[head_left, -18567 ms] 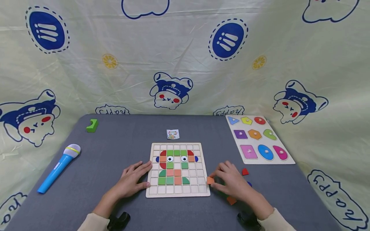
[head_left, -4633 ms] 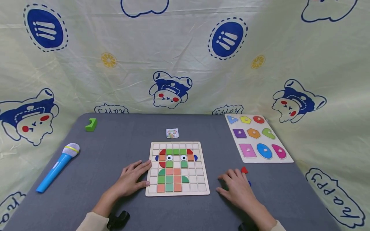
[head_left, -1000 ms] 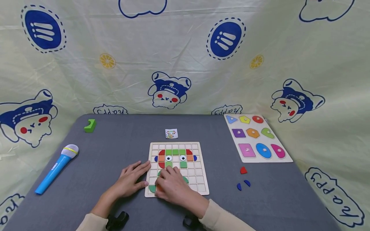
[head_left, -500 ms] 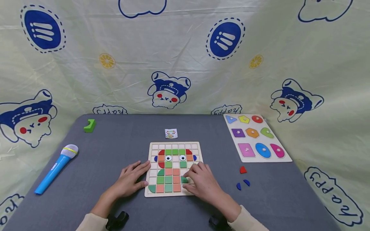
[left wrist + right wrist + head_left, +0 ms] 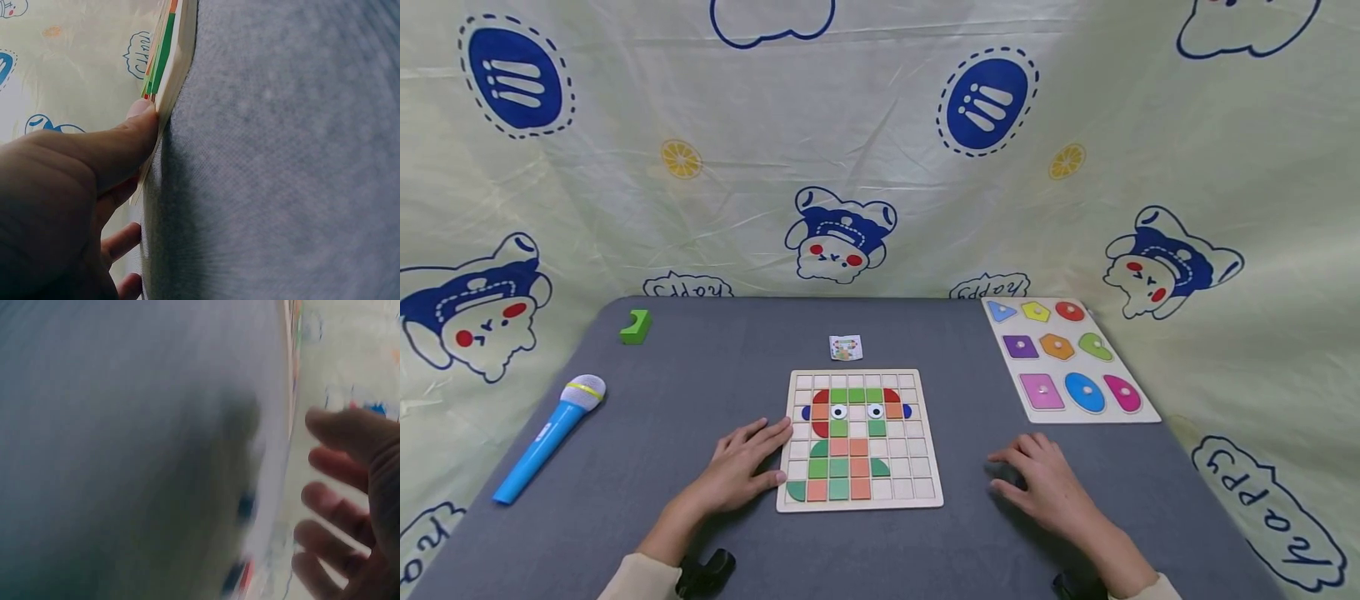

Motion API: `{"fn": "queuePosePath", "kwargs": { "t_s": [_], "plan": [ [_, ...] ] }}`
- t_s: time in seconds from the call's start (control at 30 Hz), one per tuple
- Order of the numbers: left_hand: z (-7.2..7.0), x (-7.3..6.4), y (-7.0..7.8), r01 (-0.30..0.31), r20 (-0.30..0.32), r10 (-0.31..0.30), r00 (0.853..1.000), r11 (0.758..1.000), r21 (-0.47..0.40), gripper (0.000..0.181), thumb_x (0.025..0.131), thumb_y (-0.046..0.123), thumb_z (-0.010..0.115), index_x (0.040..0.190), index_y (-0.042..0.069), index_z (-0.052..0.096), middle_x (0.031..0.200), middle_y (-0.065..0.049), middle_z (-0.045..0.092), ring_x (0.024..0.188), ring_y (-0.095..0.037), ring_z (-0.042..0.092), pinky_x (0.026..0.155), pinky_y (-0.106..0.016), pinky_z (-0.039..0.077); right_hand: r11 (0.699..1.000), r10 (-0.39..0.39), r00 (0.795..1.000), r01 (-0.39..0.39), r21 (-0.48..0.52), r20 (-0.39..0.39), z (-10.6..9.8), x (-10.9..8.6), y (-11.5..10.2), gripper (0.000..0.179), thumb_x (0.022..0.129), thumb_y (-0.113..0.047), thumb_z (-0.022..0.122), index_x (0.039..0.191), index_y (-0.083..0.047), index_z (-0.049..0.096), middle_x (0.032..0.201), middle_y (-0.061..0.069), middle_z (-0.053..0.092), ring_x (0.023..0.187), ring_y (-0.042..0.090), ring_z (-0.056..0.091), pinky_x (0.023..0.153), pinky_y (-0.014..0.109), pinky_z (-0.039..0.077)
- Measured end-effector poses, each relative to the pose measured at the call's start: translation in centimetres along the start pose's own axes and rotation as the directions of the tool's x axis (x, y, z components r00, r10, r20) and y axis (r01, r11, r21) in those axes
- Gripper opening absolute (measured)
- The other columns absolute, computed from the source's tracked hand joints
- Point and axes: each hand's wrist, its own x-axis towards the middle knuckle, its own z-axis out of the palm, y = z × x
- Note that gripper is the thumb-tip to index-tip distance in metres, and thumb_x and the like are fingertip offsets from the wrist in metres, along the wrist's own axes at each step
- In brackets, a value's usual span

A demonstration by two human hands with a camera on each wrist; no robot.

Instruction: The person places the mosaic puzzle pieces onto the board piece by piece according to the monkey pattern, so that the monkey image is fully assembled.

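A square white grid board [image 5: 906, 492] lies mid-table, bearing green, orange and red tiles, two eye tiles and small blue half-rounds. My left hand [image 5: 741, 468] rests along its left edge, fingers stretched out; in the left wrist view the thumb [image 5: 134, 134] touches the board's rim [image 5: 178, 69]. To the right of the board, my right hand [image 5: 1048, 483] hovers over the table with loosely bent, parted fingers and nothing in them. Blurred in the right wrist view, blue pieces [image 5: 246, 506] and a red piece [image 5: 247, 574] lie below it; the hand hides them in the head view.
A small picture card [image 5: 846, 347] lies behind the board. At the back right is a knob puzzle board [image 5: 1060, 383] with coloured shapes. A blue toy microphone [image 5: 553, 437] and a green notched block [image 5: 636, 327] lie on the left.
The board's bottom row has gained orange squares, a green square and a green quarter-round at its left end. My right hand has moved right, off the board. My left hand has stayed put.
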Motion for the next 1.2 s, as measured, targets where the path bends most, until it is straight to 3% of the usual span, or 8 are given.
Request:
{"fn": "queuePosePath", "kwargs": {
  "t_s": [0.3, 0.47, 0.73, 1.0, 1.2],
  "plan": [
    [0.2, 0.0, -0.1, -0.001, -0.002, 0.001, 1.000, 1.000, 0.008, 0.065, 0.087, 0.029, 0.066, 0.145, 0.015, 0.039, 0.153, -0.002, 0.036, 0.141, -0.036, 0.026, 0.104, -0.063, 0.021, 0.999, -0.004, 0.998, 0.001, 0.049, 0.067, -1.2, -1.8, 5.3, 0.035, 0.072, -0.027, 0.081, 0.105, -0.023, 0.071, 0.088, -0.011, 0.053, 0.087, 0.006, 0.037, 0.071, 0.027, 0.040],
    [0.2, 0.0, -0.1, 0.000, -0.002, 0.000, 1.000, 1.000, 0.007, 0.065, 0.087, 0.029, 0.066, 0.145, 0.015, 0.039, 0.153, -0.002, 0.036, 0.141, -0.036, 0.026, 0.104, -0.064, 0.020, 0.998, 0.012, 0.991, -0.021, 0.065, 0.133, -1.6, -2.1, 7.0, 0.035, 0.074, -0.021, 0.079, 0.108, -0.025, 0.069, 0.093, -0.012, 0.055, 0.093, 0.009, 0.042, 0.077, 0.033, 0.046],
    [0.2, -0.1, -0.1, -0.004, -0.009, 0.004, 1.000, 1.000, 0.013, 0.065, 0.087, 0.029, 0.066, 0.145, 0.014, 0.039, 0.152, -0.003, 0.037, 0.141, -0.037, 0.027, 0.104, -0.063, 0.021, 0.996, 0.044, 0.974, -0.061, 0.071, 0.221, -1.8, -1.9, 7.8, 0.034, 0.076, -0.017, 0.077, 0.109, -0.024, 0.069, 0.096, -0.008, 0.058, 0.097, 0.015, 0.048, 0.079, 0.038, 0.049],
    [0.1, -0.1, 0.0, -0.004, -0.008, 0.004, 1.000, 1.000, -0.005, 0.065, 0.087, 0.028, 0.066, 0.145, 0.013, 0.040, 0.152, -0.004, 0.037, 0.141, -0.037, 0.027, 0.104, -0.063, 0.020, 0.995, 0.035, 0.965, -0.058, 0.079, 0.261, -1.9, -1.7, 8.1, 0.031, 0.079, -0.018, 0.074, 0.107, -0.030, 0.070, 0.088, -0.013, 0.051, 0.090, 0.009, 0.042, 0.071, 0.025, 0.042],
    [0.2, 0.0, -0.1, 0.002, -0.002, -0.002, 1.000, 1.000, 0.006, 0.065, 0.087, 0.029, 0.066, 0.145, 0.015, 0.039, 0.153, -0.002, 0.036, 0.141, -0.036, 0.026, 0.105, -0.063, 0.020, 0.995, 0.027, 0.968, -0.051, 0.089, 0.251, -1.8, -1.6, 8.2, 0.028, 0.078, -0.019, 0.075, 0.103, -0.032, 0.071, 0.087, -0.014, 0.051, 0.089, 0.008, 0.042, 0.070, 0.025, 0.041]
  ]
}}
